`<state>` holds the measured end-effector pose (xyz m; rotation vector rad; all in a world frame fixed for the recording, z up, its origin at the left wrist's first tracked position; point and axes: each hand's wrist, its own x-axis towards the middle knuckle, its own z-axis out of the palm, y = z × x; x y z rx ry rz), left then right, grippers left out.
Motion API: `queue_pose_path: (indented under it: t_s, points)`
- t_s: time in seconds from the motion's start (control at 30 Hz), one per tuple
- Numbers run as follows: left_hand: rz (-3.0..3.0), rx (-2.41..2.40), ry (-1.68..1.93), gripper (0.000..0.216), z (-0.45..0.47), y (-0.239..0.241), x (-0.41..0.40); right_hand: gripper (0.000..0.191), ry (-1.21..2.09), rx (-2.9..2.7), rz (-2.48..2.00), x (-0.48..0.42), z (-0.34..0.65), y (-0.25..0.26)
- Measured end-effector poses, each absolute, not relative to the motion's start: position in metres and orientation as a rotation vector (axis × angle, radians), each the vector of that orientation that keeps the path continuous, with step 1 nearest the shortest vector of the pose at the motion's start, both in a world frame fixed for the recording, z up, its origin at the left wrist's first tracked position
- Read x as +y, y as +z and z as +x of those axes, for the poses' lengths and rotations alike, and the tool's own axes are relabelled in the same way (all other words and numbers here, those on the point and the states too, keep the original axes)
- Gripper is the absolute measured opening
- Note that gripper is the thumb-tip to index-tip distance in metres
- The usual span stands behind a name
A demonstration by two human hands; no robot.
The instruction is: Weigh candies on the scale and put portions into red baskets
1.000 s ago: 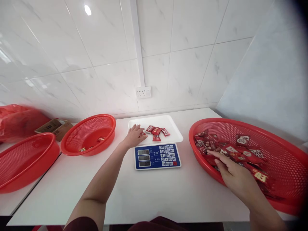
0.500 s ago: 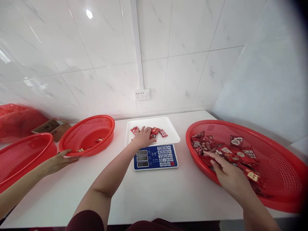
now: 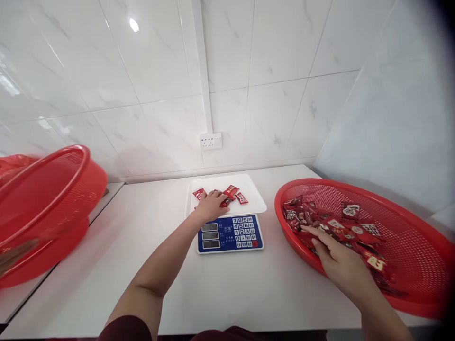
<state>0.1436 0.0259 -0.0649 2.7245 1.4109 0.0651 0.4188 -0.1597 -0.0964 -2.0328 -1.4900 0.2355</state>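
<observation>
My left hand [image 3: 212, 207] lies over small red snack packets [image 3: 232, 190] on the white tray [image 3: 254, 201] of a weighing scale [image 3: 229, 244]. Its fingers are spread, with their tips among the packets. The scale's blue front panel has number keys and three small displays that I cannot read clearly. On the right, my right hand [image 3: 337, 255] reaches over the near rim of a red perforated basket [image 3: 419, 251]. Its fingers stretch out, touching or just above the red packets [image 3: 362, 232] inside; the thumb is apart from them. I see nothing held in it.
At far left, one red basket [image 3: 97, 182] is tilted above another red basket [image 3: 76, 246]. A co-worker's blurred hand [image 3: 17, 253] is beside them. Behind the white table [image 3: 142, 270] rises a tiled wall with a socket [image 3: 211, 140]. A red bag [image 3: 14, 166] shows at the left.
The co-worker has moved the red basket from beside the scale leftwards, over the other basket. My hands stay almost where they were; some packets under my left hand have shifted slightly.
</observation>
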Motion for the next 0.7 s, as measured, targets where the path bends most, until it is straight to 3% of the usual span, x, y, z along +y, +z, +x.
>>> queue_pose_path:
  t_s: [0.17, 0.37, 0.7]
  points:
    - [2.716, 1.435, 0.039, 0.047, 0.14, -0.06, 0.025, 0.04, 0.231, -1.5, -2.007, -0.16, 0.419, -0.097]
    - [2.744, 1.306, 0.091, 0.065, 0.169, -0.054, 0.028, 0.039, 0.178, -1.507, -1.984, -0.158, 0.418, -0.095]
    - [2.808, 1.289, -0.039, 0.052, 0.178, -0.061, 0.033, 0.038, 0.178, -1.545, -1.934, -0.164, 0.422, -0.099]
